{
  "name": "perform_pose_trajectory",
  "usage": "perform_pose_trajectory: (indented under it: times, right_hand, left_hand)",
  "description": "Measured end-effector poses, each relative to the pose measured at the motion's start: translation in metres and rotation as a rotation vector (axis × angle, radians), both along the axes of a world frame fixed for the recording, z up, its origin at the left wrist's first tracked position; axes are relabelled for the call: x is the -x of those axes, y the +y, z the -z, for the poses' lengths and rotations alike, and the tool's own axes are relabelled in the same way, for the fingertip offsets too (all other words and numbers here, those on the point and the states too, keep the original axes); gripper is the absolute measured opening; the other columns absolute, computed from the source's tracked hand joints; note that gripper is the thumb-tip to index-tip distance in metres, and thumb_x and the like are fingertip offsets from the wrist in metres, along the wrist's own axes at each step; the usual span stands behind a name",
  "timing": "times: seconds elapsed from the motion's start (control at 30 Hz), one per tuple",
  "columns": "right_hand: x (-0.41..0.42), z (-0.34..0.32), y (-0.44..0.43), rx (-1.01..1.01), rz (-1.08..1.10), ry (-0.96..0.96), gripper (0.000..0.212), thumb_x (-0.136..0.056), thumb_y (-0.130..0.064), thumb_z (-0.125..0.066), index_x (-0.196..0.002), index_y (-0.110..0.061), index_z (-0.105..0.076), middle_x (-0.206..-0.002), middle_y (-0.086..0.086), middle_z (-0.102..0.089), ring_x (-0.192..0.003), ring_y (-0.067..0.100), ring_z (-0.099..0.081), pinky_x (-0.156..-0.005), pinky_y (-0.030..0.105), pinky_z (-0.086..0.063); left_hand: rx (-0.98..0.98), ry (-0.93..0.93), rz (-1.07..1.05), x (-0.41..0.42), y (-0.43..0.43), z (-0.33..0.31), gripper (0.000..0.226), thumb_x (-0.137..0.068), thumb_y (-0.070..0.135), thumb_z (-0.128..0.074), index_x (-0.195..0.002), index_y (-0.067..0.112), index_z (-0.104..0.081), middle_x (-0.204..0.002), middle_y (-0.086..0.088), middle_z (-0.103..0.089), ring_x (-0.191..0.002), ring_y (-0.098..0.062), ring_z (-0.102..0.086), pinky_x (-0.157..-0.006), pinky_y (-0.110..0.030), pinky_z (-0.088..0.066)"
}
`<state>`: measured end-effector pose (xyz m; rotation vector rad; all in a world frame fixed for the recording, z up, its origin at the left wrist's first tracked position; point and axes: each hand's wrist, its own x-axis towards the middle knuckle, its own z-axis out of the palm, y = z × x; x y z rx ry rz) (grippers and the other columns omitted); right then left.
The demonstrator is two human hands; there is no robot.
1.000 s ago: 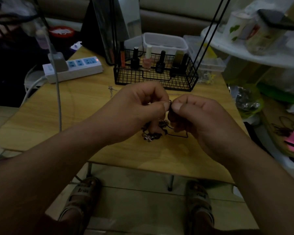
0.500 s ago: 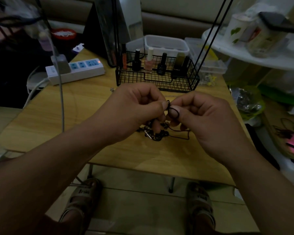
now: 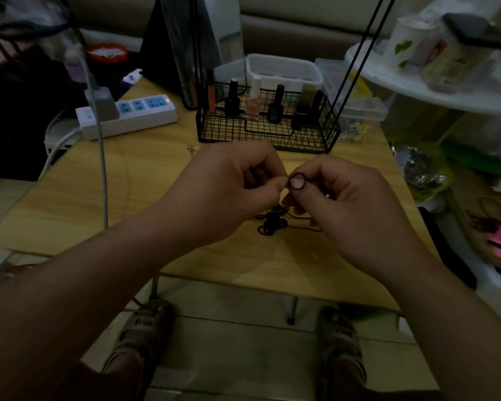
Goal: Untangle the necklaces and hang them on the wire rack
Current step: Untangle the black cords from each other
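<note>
The left hand (image 3: 232, 192) and right hand (image 3: 347, 204) meet fingertip to fingertip, each pinching the black cord (image 3: 297, 177), probably to tease a small loop free. The knotted necklaces (image 3: 272, 224) lie on the tabletop (image 3: 128, 183) at six o'clock from the pinch. The wire rack (image 3: 268, 131) stands at twelve.

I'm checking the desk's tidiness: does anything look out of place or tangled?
Yes. A knotted clump of black cord lies on the table under the hands; the left hand and right hand each pinch a strand from it. A thin silver chain lies loose in front of the wire basket.
</note>
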<state>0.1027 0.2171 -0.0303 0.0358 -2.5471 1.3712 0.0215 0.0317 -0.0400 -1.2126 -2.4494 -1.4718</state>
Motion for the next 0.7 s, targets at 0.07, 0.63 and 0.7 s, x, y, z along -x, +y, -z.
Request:
perform_pose_trajectory:
  times: [0.07, 0.63, 0.7]
  right_hand:
    - [-0.0001, -0.0010, -0.0002, 0.006, -0.005, 0.002, 0.011, -0.098, -0.020, -0.066, -0.090, -0.025, -0.072, -0.083, 0.001, -0.073, -0.078, 0.021, -0.069, -0.062, 0.038, -0.054]
    - [0.0005, -0.0082, -0.0040, 0.041, -0.045, -0.032, 0.008, -0.090, -0.008, -0.070, -0.082, -0.009, -0.067, -0.073, 0.016, -0.062, -0.059, 0.013, -0.051, -0.051, 0.022, -0.040]
    - [0.0013, -0.0084, -0.0055, 0.112, -0.012, -0.053, 0.008, -0.091, -0.005, -0.067, -0.083, -0.006, -0.066, -0.069, 0.017, -0.059, -0.058, 0.013, -0.049, -0.050, 0.024, -0.039]
  left_hand:
    - [0.028, 0.046, 0.015, -0.0001, -0.0008, -0.0005, 0.004, -0.093, 0.014, -0.074, -0.093, 0.017, -0.072, -0.074, 0.011, -0.065, -0.066, -0.010, -0.063, -0.055, -0.017, -0.047]
    - [0.050, -0.003, 0.068, -0.0039, 0.0014, 0.0002, 0.007, -0.092, 0.015, -0.067, -0.086, 0.014, -0.068, -0.066, 0.012, -0.061, -0.060, -0.007, -0.059, -0.054, -0.017, -0.043]
    - [-0.003, -0.151, 0.057, -0.0058, 0.0035, -0.0016, 0.009, -0.092, 0.013, -0.066, -0.083, 0.014, -0.067, -0.064, 0.007, -0.063, -0.056, -0.005, -0.058, -0.053, -0.024, -0.048]
